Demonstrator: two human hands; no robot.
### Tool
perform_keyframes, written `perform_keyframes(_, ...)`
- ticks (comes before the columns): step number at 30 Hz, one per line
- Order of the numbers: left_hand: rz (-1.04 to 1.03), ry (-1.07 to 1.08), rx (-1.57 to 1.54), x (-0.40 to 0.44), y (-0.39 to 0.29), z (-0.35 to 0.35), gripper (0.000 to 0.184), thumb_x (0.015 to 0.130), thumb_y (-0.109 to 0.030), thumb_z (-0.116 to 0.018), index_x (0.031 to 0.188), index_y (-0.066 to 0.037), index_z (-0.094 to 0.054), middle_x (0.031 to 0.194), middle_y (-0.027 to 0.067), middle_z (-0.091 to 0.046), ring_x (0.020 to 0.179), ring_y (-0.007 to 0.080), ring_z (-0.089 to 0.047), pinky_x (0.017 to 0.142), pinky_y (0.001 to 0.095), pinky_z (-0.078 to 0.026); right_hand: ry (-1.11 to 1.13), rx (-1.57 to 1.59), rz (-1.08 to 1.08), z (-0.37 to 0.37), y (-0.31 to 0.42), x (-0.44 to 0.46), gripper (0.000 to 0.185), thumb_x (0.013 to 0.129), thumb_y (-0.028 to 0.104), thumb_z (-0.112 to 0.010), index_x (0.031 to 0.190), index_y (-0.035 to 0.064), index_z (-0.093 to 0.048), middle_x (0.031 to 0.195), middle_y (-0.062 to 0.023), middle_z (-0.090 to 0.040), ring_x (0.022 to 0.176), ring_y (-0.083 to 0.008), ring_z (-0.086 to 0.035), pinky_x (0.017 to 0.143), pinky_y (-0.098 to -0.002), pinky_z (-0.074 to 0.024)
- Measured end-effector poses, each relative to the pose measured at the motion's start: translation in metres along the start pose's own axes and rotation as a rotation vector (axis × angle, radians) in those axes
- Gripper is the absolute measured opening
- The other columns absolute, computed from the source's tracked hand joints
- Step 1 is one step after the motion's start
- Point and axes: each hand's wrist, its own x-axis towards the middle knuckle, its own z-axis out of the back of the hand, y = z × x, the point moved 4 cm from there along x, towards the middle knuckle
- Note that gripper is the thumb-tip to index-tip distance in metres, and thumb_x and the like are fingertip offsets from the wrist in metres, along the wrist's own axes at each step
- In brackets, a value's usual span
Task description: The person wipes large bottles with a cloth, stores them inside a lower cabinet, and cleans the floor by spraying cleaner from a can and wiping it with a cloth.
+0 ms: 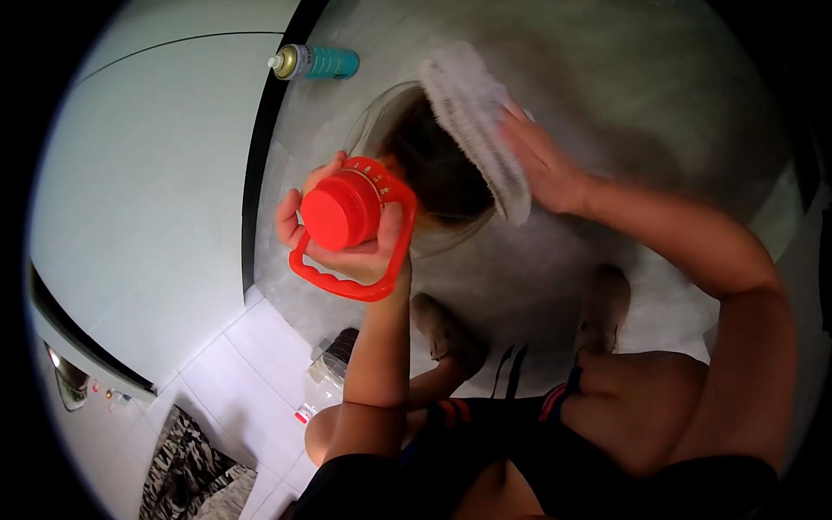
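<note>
My left hand (381,251) is closed around the neck of a bright red screw cap (340,212) with a red loop handle (342,286). The cap faces up toward me. Just beyond it is a clear, round-walled vessel (368,117) with a dark inside. I cannot tell whether the cap and vessel are one jug. My right hand (546,165) grips the back of a white fluffy pad (472,121), held tilted against the vessel's right side. Some of its fingers are hidden behind the pad, and the hand is slightly blurred.
A teal spray can (325,62) lies at the upper left beside a white panel (173,156) with a black edge. A clear plastic bottle (328,368) is on the white tiles near my left knee. Camouflage cloth (195,468) lies at the lower left. My feet are on the grey floor.
</note>
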Motion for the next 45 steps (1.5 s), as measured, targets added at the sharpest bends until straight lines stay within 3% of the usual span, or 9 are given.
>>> perform_keyframes(8,0.051,0.054,-0.018,0.003,0.001,-0.002,0.075,0.068,-0.019,-0.078,0.123,-0.004,-0.03,0.113,0.0195,-0.054,0.11,0.0351,-0.054,0.094,0.0429,-0.045,-0.311,-0.114,-0.032,-0.021,-0.025,-0.043,0.043,0.086,-0.001,-0.038,0.129,-0.0058,-0.042,0.132,-0.0277,-0.041,0.125,-0.0411,-0.038,0.105,-0.0391,-0.0322)
perform_keyframes(12,0.002,0.056,0.012,0.003,0.005,-0.003,0.071,0.07,-0.024,-0.077,0.122,-0.004,-0.032,0.114,0.016,-0.052,0.11,0.0366,-0.053,0.093,0.0422,-0.046,-0.033,0.108,0.178,0.004,-0.062,0.046,0.03,0.086,0.007,-0.049,0.115,-0.0017,-0.055,0.119,-0.0225,-0.055,0.11,-0.0355,-0.052,0.095,-0.0372,-0.0406)
perform_keyframes(16,0.086,-0.002,-0.014,0.006,-0.003,-0.009,0.07,0.07,-0.023,-0.075,0.123,-0.006,-0.033,0.112,0.0153,-0.054,0.111,0.0364,-0.052,0.093,0.0429,-0.046,0.201,0.351,-0.268,-0.007,-0.104,0.074,0.034,0.083,0.019,-0.062,0.11,-0.0004,-0.058,0.104,-0.0136,-0.063,0.098,-0.0199,-0.056,0.088,-0.0346,-0.0442)
perform_keyframes(22,0.015,0.141,-0.033,0.016,0.012,0.002,0.076,0.067,-0.028,-0.08,0.124,-0.006,-0.033,0.11,0.0144,-0.055,0.111,0.0341,-0.053,0.097,0.045,-0.042,-0.095,0.273,-0.213,-0.023,-0.104,-0.043,0.067,0.084,0.022,-0.063,0.14,0.0042,-0.032,0.137,-0.011,-0.042,0.128,-0.0195,-0.038,0.107,-0.0337,-0.0312)
perform_keyframes(28,0.065,0.747,-0.25,0.066,0.024,-0.003,0.084,0.06,-0.031,-0.084,0.123,-0.005,-0.034,0.111,0.0129,-0.057,0.111,0.0293,-0.053,0.102,0.0469,-0.036,-0.152,0.515,-0.961,-0.018,-0.06,-0.032,0.05,0.088,0.033,-0.053,0.127,0.0028,-0.049,0.12,-0.0134,-0.056,0.115,-0.0174,-0.051,0.098,-0.0336,-0.0409)
perform_keyframes(37,0.002,1.2,-0.39,0.084,0.009,-0.049,0.114,0.049,-0.042,-0.091,0.134,0.002,-0.03,0.12,0.0179,-0.058,0.121,0.0303,-0.049,0.108,0.0421,-0.027,0.042,-0.055,0.079,0.035,-0.009,0.042,0.051,0.083,0.018,-0.062,0.129,0.0022,-0.046,0.127,-0.0162,-0.052,0.118,-0.0285,-0.049,0.1,-0.0366,-0.0387)
perform_keyframes(39,0.475,0.779,-0.498,0.086,0.016,-0.031,0.096,0.064,-0.034,-0.085,0.138,0.0,-0.033,0.13,0.021,-0.051,0.123,0.0293,-0.048,0.106,0.0409,-0.031,-0.146,0.121,0.072,0.019,-0.022,-0.009,0.058,0.083,0.017,-0.063,0.134,0.0031,-0.039,0.134,-0.0167,-0.045,0.124,-0.0303,-0.043,0.105,-0.0368,-0.033)
perform_keyframes(41,0.237,0.702,0.15,0.091,0.039,0.01,0.062,0.083,-0.021,-0.07,0.133,0.002,-0.041,0.129,0.0211,-0.051,0.116,0.0269,-0.054,0.1,0.0384,-0.039,-0.227,0.195,0.036,-0.006,-0.036,-0.054,0.066,0.083,0.016,-0.063,0.14,0.0039,-0.032,0.141,-0.0173,-0.039,0.131,-0.0321,-0.037,0.109,-0.037,-0.0272)
perform_keyframes(45,0.577,-0.2,0.051,0.019,0.034,0.071,0.03,0.089,-0.004,-0.055,0.118,0.003,-0.05,0.104,0.0142,-0.061,0.099,0.022,-0.06,0.091,0.0314,-0.049,-0.26,-0.003,-0.134,-0.02,-0.044,-0.078,0.05,0.093,0.021,-0.054,0.137,0.0037,-0.037,0.137,-0.012,-0.043,0.126,-0.0204,-0.04,0.107,-0.0312,-0.0294)
